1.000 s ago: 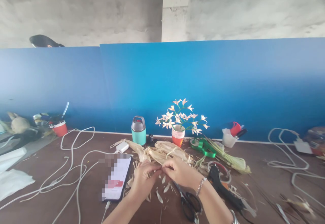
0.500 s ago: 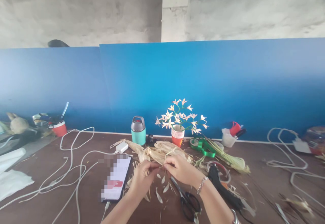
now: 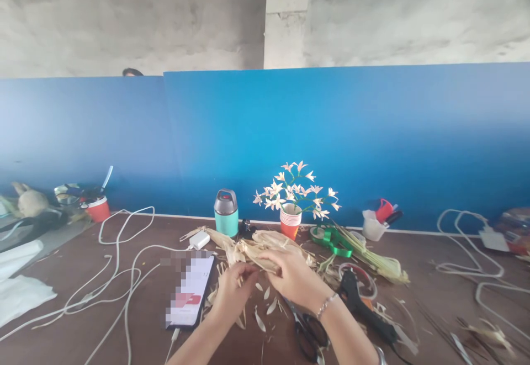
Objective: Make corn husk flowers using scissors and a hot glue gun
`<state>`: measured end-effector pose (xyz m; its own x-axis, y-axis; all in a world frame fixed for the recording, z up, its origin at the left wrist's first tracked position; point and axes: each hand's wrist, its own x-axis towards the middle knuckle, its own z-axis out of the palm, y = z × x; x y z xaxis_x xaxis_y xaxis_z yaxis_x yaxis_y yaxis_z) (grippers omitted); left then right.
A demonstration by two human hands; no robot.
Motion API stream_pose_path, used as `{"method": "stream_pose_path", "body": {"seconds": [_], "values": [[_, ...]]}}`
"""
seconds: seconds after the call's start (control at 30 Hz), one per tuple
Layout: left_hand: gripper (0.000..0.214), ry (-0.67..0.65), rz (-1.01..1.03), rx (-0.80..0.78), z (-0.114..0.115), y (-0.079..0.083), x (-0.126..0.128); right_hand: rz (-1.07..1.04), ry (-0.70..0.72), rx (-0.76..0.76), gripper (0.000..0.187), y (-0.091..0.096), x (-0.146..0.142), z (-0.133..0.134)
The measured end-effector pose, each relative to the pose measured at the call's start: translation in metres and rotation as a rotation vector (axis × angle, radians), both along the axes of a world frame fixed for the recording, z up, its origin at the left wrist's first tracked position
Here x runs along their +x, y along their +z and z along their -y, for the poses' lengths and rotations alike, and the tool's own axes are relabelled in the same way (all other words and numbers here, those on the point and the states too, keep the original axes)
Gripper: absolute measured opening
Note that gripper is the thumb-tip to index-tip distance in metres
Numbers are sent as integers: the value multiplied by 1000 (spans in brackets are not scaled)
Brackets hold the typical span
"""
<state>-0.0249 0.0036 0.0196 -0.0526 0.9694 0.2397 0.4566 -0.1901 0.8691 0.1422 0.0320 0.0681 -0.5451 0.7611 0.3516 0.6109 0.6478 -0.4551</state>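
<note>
My left hand [image 3: 232, 293] and my right hand [image 3: 292, 278] meet over a pile of dried corn husks [image 3: 265, 246] on the brown table [image 3: 83, 276]. Both hands have their fingers pinched together on a thin pale husk piece [image 3: 260, 266] held between them. Small cut husk petals [image 3: 260, 321] lie scattered under the hands. Black scissors [image 3: 308, 334] lie just below my right wrist. A phone [image 3: 190, 293] lies left of my left hand.
An orange paper cup [image 3: 290, 221] holding a sprig of husk flowers [image 3: 296, 188] stands behind the husks, beside a teal jar [image 3: 226, 213]. Green ribbon [image 3: 331, 239], a black glue gun [image 3: 364, 304] and white cables [image 3: 120, 276] lie about. A blue partition [image 3: 331, 138] backs the table.
My right hand has shifted slightly up and forward over the husks, still pinching the husk piece with my left. A dark head behind the partition has moved right.
</note>
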Motion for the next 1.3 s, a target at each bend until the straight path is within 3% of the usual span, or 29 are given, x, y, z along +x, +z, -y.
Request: {"method": "stream_pose_path", "body": {"seconds": [0.4,0.8,1.03,1.13,1.3], "values": [[22,-14,18,-32,0,2,-2,64,-12,144,15,-14,-8,-1],[23,2,-9,-1,1,3,-1,-46,16,-20,20,-3,0,-3],[20,9,-76,119,1,1,-1,-53,-17,-75,19,-6,4,-9],[13,30,-205,257,2,-3,-2,-48,-12,-104,19,-6,2,-8],[20,-38,-442,477,4,-6,-2,-10,1,-105,19,-5,0,-4]]}}
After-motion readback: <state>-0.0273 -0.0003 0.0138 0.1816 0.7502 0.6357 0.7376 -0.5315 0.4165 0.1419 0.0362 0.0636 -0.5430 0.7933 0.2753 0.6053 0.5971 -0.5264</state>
